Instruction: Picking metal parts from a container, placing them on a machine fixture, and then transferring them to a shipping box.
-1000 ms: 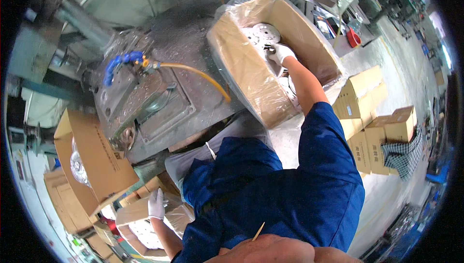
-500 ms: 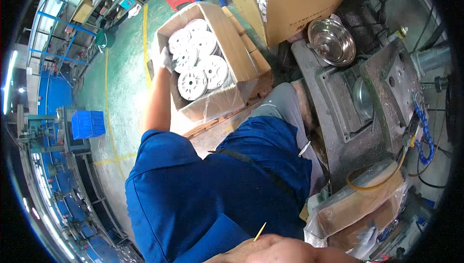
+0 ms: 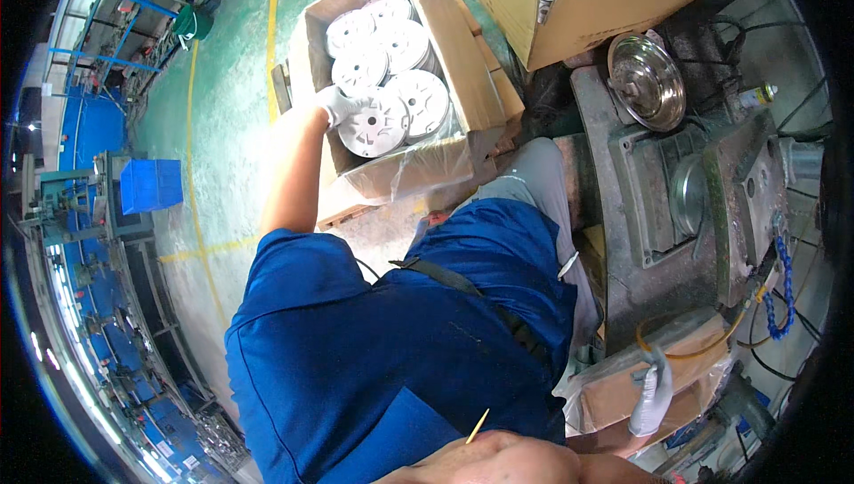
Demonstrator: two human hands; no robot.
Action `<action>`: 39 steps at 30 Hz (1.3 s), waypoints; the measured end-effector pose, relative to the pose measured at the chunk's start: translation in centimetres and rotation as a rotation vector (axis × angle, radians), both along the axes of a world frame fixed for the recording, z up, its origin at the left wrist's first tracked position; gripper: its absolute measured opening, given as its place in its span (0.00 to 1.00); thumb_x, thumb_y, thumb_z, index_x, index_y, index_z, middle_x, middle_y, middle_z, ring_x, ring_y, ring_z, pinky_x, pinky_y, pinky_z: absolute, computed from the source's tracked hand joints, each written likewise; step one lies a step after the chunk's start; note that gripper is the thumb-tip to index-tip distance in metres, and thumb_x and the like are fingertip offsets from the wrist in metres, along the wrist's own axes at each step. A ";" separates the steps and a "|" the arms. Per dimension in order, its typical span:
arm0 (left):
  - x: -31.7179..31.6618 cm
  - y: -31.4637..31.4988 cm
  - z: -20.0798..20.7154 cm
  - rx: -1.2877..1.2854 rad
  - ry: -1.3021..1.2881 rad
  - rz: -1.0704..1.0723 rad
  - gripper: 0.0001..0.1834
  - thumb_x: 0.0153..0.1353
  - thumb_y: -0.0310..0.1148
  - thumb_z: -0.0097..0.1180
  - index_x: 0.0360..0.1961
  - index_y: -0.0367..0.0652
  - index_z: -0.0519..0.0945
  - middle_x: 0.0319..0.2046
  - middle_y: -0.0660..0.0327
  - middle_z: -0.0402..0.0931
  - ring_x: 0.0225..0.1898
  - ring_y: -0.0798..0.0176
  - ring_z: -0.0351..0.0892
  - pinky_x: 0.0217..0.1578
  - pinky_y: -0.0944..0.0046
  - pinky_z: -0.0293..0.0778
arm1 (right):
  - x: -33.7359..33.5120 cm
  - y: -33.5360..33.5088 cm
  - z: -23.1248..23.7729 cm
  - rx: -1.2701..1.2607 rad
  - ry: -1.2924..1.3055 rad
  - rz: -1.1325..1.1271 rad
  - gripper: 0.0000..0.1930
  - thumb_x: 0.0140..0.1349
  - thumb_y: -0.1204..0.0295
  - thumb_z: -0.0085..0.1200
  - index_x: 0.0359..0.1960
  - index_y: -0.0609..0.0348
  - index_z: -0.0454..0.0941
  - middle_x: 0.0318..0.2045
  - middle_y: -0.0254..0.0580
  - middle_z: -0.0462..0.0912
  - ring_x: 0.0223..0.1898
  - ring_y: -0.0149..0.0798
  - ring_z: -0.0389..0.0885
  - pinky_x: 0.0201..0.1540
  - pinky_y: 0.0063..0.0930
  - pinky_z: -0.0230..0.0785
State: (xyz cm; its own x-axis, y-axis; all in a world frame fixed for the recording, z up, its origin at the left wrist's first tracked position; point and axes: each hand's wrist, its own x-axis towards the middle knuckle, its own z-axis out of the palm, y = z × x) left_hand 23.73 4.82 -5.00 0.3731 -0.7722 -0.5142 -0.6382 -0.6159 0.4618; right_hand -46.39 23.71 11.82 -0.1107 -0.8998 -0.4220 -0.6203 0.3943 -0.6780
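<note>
My left hand point(image 3: 336, 107), in a white glove, is closed on the left rim of a round silvery metal disc point(image 3: 374, 124). That disc has a centre hole and raised ribs. It lies at the near end of an open carton point(image 3: 489, 101) lined with clear plastic, where several similar discs point(image 3: 405, 46) lie in stacks. Far to the lower right is my right hand point(image 3: 654, 395), also gloved, above a plastic-wrapped carton point(image 3: 614, 395). Its fingers are stretched out. A small grey patch shows by its thumb, too small to make out.
On the right stands a metal machine bed point(image 3: 614, 226) with a round die point(image 3: 687, 195) and a tilted plate point(image 3: 738, 208). A shiny steel bowl point(image 3: 663, 84) rests at its far end. Beyond is another carton point(image 3: 605, 21) with metal parts. A blue crate point(image 3: 151, 186) stands left.
My left hand has moved from the carton's left edge to the nearest disc and closed on its rim. My right hand has come into view at the lower right. The whole view has shifted.
</note>
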 end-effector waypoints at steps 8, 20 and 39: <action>-3.6 -0.8 8.0 -0.130 0.412 -0.033 0.19 0.57 0.41 0.66 0.43 0.37 0.83 0.32 0.64 0.82 0.28 0.73 0.77 0.28 0.71 0.72 | 0.9 1.5 0.1 -0.055 -0.047 -0.022 0.36 0.66 0.45 0.46 0.59 0.69 0.69 0.47 0.46 0.79 0.42 0.36 0.77 0.49 0.30 0.69; -32.3 -4.6 19.8 -0.716 0.587 -1.162 0.12 0.54 0.39 0.67 0.37 0.46 0.84 0.24 0.64 0.75 0.27 0.68 0.74 0.30 0.68 0.71 | 12.6 -7.8 -8.2 0.240 -1.502 -0.127 0.50 0.61 0.30 0.28 0.65 0.69 0.56 0.33 0.60 0.79 0.19 0.40 0.76 0.14 0.27 0.65; -46.5 -5.5 14.7 -0.496 0.984 -0.771 0.30 0.52 0.29 0.68 0.54 0.28 0.70 0.47 0.53 0.77 0.48 0.64 0.77 0.50 0.66 0.74 | 11.1 -7.6 -5.2 -0.908 -0.837 -0.459 0.35 0.67 0.78 0.44 0.72 0.59 0.41 0.68 0.50 0.56 0.64 0.38 0.62 0.62 0.33 0.60</action>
